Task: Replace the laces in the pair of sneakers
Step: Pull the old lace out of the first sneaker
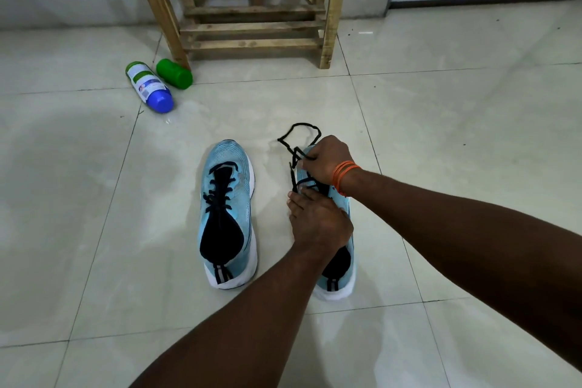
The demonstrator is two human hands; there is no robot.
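- Tiled floor [441,135] is carrying two light-blue sneakers side by side, the laced sneaker [244,167] lying untouched.
- Right hand [330,156] is pinching the black lace [304,126] over the other sneaker [341,277]; left hand [318,224] is resting there, grip unclear.
- Bottle [148,82] label is showing unreadable print.

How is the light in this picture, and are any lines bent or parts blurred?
Head view: soft, even light; pale glare on the floor left of the laced shoe; tile joints bow from the wide lens; the lace looks sharp.

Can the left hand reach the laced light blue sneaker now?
Probably yes. Only bare tiled floor lies between the left hand and the laced light blue sneaker; that hand holds the other light blue sneaker and must let go first.
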